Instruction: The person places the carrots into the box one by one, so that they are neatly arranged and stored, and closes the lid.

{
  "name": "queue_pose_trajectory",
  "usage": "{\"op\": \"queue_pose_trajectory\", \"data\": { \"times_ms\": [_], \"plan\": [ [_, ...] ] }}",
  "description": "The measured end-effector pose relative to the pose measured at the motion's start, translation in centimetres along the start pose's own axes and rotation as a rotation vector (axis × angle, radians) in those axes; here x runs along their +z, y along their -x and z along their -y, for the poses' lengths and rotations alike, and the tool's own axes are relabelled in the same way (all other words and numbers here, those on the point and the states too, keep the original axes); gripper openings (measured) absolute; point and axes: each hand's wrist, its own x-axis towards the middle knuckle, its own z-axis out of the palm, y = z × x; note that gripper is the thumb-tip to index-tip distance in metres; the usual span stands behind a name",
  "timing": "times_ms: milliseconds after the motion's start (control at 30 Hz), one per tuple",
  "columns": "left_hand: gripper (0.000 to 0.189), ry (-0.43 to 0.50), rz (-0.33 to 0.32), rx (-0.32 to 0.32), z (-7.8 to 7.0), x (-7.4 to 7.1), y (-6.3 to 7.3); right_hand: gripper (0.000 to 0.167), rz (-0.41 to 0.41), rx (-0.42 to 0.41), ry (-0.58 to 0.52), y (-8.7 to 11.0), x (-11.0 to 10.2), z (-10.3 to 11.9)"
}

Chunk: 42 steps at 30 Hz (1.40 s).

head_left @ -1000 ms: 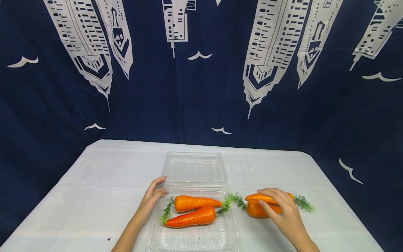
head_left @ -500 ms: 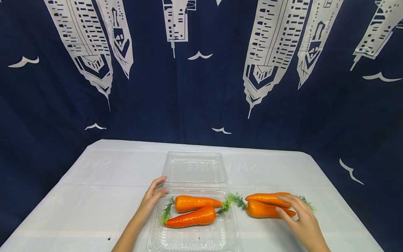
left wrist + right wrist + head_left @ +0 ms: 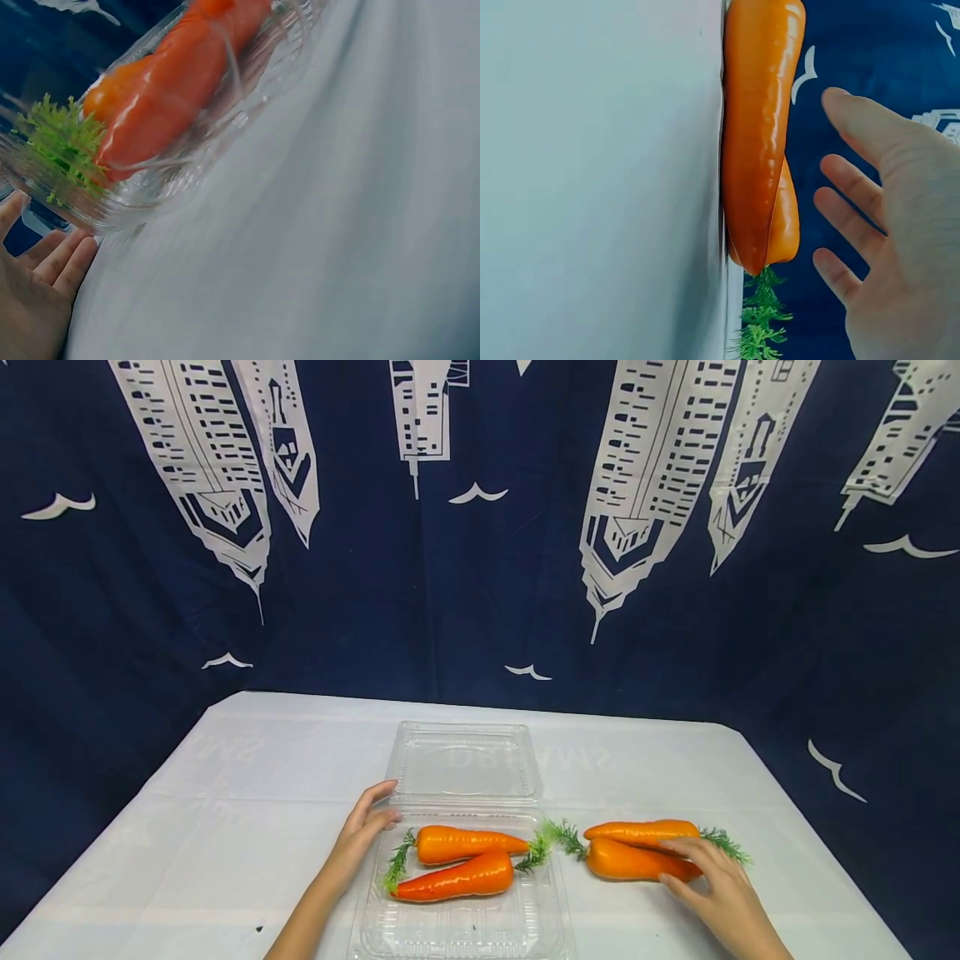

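Note:
In the head view, two orange carrots with green tops lie in the base of a clear plastic clamshell box, the nearer one redder. My left hand rests its fingers along the box's left edge; the left wrist view has those fingers extended at the clear wall. Two more carrots lie side by side on the cloth to the right, tops pointing opposite ways. My right hand hovers at the nearer one's tapered end. From the right wrist, its parted fingers stand beside the carrots, holding nothing.
The box's lid lies folded back, flat on the white tablecloth. Behind the table hangs a dark blue curtain printed with white buildings and birds. A small dark speck shows on the cloth at the front left.
My right hand has shifted rightward and toward me, from over the middle of the right-hand carrots to the nearer one's tapered end. My left hand and the box stay put.

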Motion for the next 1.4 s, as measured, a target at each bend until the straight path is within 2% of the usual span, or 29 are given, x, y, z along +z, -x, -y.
{"op": "queue_pose_trajectory", "data": {
  "times_ms": [267, 600, 867, 967, 1200, 1400],
  "plan": [
    [0.044, 0.012, -0.004, 0.003, 0.0, 0.1, -0.1, 0.036, 0.042, 0.017, -0.009, 0.1, 0.4, -0.8],
    [0.045, 0.001, -0.002, 0.007, -0.1, 0.0, 0.1, 0.043, 0.124, 0.052, -0.028, 0.3, 0.8, -1.3],
    [0.043, -0.001, -0.001, 0.016, -0.1, -0.1, 0.2, 0.043, 0.093, 0.013, -0.014, 0.2, 1.1, -1.7],
    [0.043, -0.002, 0.000, 0.014, -0.1, -0.1, 0.2, 0.045, 0.125, 0.034, -0.026, 0.2, 1.2, -1.8],
    [0.043, 0.005, 0.006, 0.018, 0.0, 0.0, 0.0, 0.056, 0.267, 0.110, -0.053, 0.3, 1.4, -2.0],
    [0.044, -0.002, 0.008, 0.011, 0.0, 0.0, 0.0, 0.059, 0.289, 0.103, -0.064, 0.3, 1.5, -1.8]
  ]
}}
